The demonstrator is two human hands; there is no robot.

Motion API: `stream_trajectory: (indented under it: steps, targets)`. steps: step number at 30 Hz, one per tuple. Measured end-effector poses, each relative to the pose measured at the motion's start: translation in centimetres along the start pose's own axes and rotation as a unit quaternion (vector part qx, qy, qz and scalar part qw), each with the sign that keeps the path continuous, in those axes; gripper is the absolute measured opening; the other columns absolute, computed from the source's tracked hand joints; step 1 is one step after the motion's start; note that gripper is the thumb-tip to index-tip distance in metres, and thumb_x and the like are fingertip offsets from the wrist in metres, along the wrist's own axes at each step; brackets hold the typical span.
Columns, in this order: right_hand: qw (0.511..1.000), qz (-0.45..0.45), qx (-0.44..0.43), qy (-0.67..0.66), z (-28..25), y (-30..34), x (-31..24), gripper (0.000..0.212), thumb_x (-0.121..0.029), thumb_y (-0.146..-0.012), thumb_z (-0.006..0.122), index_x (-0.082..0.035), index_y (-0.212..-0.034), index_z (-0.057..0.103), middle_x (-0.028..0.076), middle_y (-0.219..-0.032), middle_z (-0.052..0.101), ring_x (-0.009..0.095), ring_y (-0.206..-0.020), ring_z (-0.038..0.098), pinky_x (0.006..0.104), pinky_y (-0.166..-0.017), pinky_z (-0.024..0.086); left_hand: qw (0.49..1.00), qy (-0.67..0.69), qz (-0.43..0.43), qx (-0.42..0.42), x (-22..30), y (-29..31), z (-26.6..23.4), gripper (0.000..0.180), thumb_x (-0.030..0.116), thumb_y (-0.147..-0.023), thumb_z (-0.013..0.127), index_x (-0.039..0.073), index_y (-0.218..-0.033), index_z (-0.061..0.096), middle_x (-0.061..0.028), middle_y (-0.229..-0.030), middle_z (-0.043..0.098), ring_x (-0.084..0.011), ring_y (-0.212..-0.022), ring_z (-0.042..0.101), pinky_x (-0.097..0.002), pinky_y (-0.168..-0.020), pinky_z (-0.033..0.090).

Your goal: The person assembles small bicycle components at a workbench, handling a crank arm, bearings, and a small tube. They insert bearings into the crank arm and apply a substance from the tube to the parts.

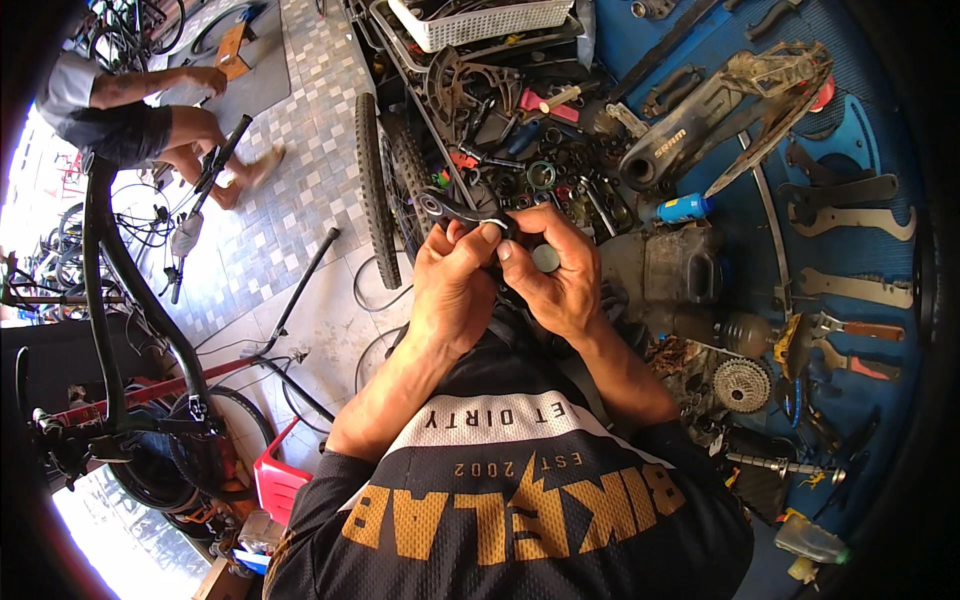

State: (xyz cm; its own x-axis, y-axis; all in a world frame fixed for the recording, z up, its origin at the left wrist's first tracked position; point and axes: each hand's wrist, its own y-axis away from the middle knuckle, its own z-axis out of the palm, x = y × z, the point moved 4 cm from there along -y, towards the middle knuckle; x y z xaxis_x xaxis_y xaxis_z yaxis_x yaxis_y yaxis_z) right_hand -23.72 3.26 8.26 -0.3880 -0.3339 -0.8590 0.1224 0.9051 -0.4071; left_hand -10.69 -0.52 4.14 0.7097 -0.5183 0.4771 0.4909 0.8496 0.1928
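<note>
In front of my chest, my left hand [455, 280] is closed around a small dark bike link [462, 211]. A round bearing eye shows at its left end, and the fingers hide part of the underside. My right hand [556, 268] pinches the right end of this link between thumb and forefinger, where a thin whitish edge shows. A grey round disc [545, 258] sits against the curled fingers of my right hand; how it is held is partly hidden. The two hands nearly touch at the thumbs.
Beyond my hands lies a cluttered heap of tools and parts [560, 140], with a white basket [480, 25] behind. A crank arm [690, 130], cassette [743, 385] and wrenches [850, 220] lie on the right. A bike frame [95, 220] and another person [130, 110] are left.
</note>
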Motion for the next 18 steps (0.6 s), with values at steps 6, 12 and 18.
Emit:
stream_trajectory:
  steps: [6,12,18]
  targets:
    - [1.0,-0.012,0.012,0.003,0.0,0.2,0.3,0.019,-0.015,-0.101,0.075,-0.001,-0.113,0.07,0.003,-0.095,0.069,0.011,-0.082,0.061,0.0292,-0.077,0.052,0.999,0.031,-0.015,-0.009,0.1,-0.1,0.1,0.017,0.003,-0.096,0.075,0.005,-0.111,0.067,-0.0014,-0.105,0.074,-0.0104,-0.095,0.066,-0.0299,-0.093,0.052]
    - [1.0,-0.004,0.018,-0.012,0.2,0.2,0.4,0.021,-0.017,-0.101,0.076,-0.001,-0.112,0.068,0.004,-0.095,0.067,0.013,-0.083,0.06,0.03,-0.076,0.051,0.999,-0.018,0.009,0.036,0.4,0.1,1.0,0.015,0.008,-0.096,0.076,0.007,-0.107,0.065,-0.0015,-0.096,0.07,-0.0139,-0.091,0.066,-0.0329,-0.089,0.053]
    - [0.999,0.015,0.019,-0.025,0.3,0.2,0.4,0.025,-0.02,-0.098,0.079,-0.002,-0.11,0.067,0.008,-0.093,0.067,0.019,-0.084,0.065,0.0341,-0.077,0.052,0.999,-0.029,0.018,0.041,0.5,0.1,1.0,0.017,0.007,-0.095,0.076,0.006,-0.108,0.064,-0.0022,-0.097,0.07,-0.0149,-0.093,0.065,-0.0339,-0.091,0.053]
